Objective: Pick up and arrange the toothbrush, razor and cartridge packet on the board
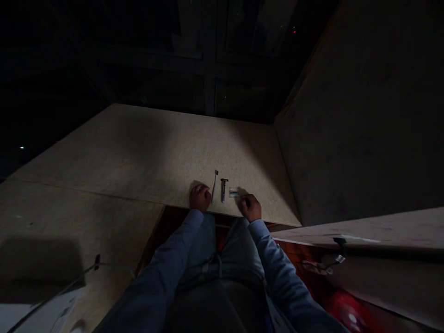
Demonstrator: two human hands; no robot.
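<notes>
In the dim head view my left hand (200,198) rests curled into a loose fist on the pale surface, with nothing visible in it. Just right of it lies a thin toothbrush (214,187), its dark head pointing away from me. Beside that is a razor (224,190), head also at the far end. A small clear packet (234,192) with a blue-green strip sits further right; its contents are too small to tell. My right hand (251,206), fingers curled in, rests close to the packet at the near edge and shows nothing held.
The pale ledge (194,138) runs back to a dark window (208,69). A grey wall (360,120) bounds it on the right. At lower left, a cable (62,291) crosses the surface near a white object (65,305). Something red and shiny (347,307) sits at lower right.
</notes>
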